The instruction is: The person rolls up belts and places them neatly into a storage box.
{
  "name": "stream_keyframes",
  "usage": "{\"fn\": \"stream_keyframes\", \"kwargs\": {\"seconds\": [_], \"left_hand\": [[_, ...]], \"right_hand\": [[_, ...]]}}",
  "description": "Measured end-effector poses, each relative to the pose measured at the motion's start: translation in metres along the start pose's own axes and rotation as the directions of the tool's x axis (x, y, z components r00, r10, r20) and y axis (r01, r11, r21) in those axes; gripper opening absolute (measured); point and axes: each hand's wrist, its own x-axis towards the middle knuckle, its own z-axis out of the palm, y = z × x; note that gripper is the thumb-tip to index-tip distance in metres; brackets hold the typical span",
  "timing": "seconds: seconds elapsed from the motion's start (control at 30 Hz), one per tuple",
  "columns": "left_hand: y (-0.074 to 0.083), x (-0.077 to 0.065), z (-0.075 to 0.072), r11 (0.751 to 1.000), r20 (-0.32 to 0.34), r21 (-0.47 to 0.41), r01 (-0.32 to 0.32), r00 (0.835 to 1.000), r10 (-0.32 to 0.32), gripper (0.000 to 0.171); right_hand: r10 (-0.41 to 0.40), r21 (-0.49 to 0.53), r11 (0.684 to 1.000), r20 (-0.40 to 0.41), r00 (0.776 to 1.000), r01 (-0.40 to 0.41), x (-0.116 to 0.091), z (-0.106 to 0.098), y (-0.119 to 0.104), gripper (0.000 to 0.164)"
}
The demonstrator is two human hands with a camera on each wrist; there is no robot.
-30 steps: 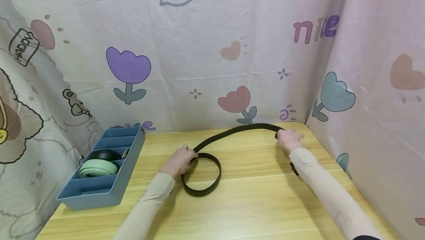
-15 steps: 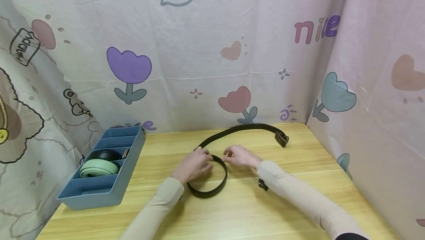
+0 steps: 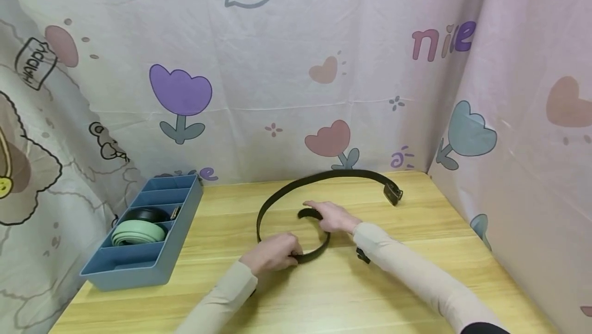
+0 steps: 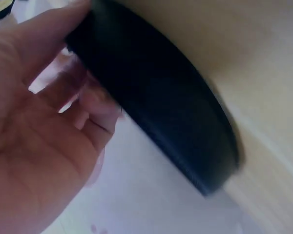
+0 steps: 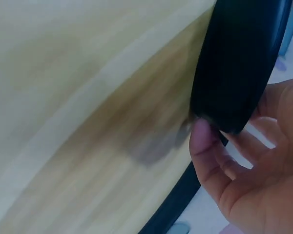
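A black belt (image 3: 344, 173) stands on its edge on the wooden table, sweeping in an arc to its buckle (image 3: 393, 193) at the back right. Its other end curls inward as an open loop at mid-table. My left hand (image 3: 273, 253) grips the strap at the near side of that curl; the left wrist view has the band (image 4: 161, 97) between thumb and fingers. Close to the free tip, my right hand (image 3: 336, 218) pinches the strap, its index finger pointing left. In the right wrist view, thumb and fingers meet at the lower edge of the strap (image 5: 239, 63).
At the left of the table (image 3: 370, 293) stands a blue-grey divided box (image 3: 178, 241). A rolled green belt (image 3: 137, 233) and a rolled black belt (image 3: 147, 215) lie in its compartments. A patterned curtain (image 3: 259, 82) hangs behind and at both sides.
My right hand has left the buckle end and moved left to the free tip. My left hand has slid nearer and right along the strap. The closed coil has opened into a looser curl.
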Motion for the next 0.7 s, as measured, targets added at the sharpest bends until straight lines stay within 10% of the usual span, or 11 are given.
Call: {"fn": "stream_keyframes", "kwargs": {"seconds": [0.37,0.7], "left_hand": [[-0.029,-0.039,-0.018,0.990,-0.009,-0.024,0.136,0.991,-0.136,0.007],[0.006,-0.015,0.006,0.984,-0.046,0.071,0.165,0.986,-0.162,0.051]], "right_hand": [[0.105,0.159,0.981,0.026,0.994,-0.107,-0.028,-0.004,0.008,0.045],[0.232,0.356,0.910,-0.014,0.973,-0.212,-0.032,0.015,-0.020,0.037]]}}
